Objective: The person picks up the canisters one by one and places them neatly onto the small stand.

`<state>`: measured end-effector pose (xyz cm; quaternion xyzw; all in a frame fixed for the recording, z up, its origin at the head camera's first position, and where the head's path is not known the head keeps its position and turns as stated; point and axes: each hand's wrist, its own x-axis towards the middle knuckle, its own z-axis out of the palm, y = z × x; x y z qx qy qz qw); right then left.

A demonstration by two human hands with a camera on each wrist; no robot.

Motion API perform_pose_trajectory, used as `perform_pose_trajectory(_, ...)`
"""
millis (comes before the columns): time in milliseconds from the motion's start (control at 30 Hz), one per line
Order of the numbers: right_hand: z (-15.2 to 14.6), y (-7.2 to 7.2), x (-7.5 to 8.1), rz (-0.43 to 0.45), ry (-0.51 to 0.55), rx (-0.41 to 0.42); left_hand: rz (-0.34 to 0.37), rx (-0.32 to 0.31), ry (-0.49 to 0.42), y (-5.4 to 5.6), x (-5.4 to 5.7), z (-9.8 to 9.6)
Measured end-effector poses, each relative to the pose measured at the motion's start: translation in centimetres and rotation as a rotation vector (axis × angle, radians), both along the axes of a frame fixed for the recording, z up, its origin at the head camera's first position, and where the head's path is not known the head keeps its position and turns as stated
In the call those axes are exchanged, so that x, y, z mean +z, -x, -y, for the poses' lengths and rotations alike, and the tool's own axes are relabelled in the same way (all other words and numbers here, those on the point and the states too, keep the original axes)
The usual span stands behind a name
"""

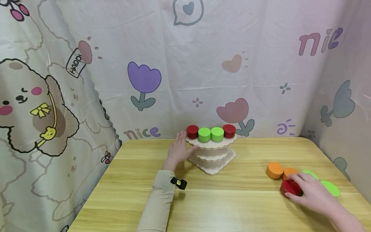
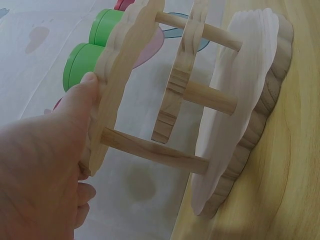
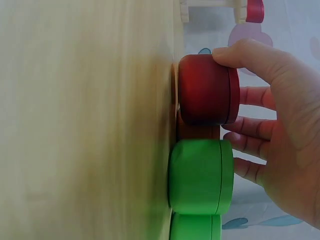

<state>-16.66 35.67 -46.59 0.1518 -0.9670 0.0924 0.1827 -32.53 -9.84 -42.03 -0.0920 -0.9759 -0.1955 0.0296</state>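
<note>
A tiered wooden stand (image 1: 213, 166) with scalloped shelves and round posts stands at the table's back middle. Along its top shelf (image 2: 120, 70) sit two red tins (image 1: 192, 131) at the ends and two green tins (image 1: 204, 134) between them. My left hand (image 1: 177, 150) holds the left end of that shelf, thumb near a green tin and fingertips partly hidden behind the edge. At the right, my right hand (image 1: 316, 195) grips a round lidded red tin (image 3: 205, 90) between thumb and fingers. Whether this tin touches the table is unclear.
Beside my right hand are two orange tins (image 1: 274, 170) and several green tins (image 3: 200, 177), partly covered by the hand. The wooden table (image 1: 220, 206) meets printed cloth (image 1: 188, 64) at its back and sides.
</note>
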Motion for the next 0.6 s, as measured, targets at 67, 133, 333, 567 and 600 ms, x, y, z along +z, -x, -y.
perform_pose_trajectory(67,0.2,0.0,0.1,-0.014,-0.002,0.005,-0.001,-0.002,0.002,0.0,0.0,0.0)
perform_pose_trajectory(133,0.5,0.1,0.1,-0.044,-0.003,0.019,-0.002,-0.003,0.005,0.0,0.0,0.0)
perform_pose_trajectory(333,1.5,0.4,0.6,-0.091,-0.009,0.060,-0.005,-0.003,0.013,0.0,0.0,0.0)
perform_pose_trajectory(567,2.9,1.2,1.3,-0.152,-0.023,0.114,-0.008,-0.002,0.014,0.0,0.0,-0.1)
perform_pose_trajectory(600,3.1,1.3,1.3,-0.162,-0.026,0.124,-0.007,-0.002,0.013,0.0,0.0,-0.1)
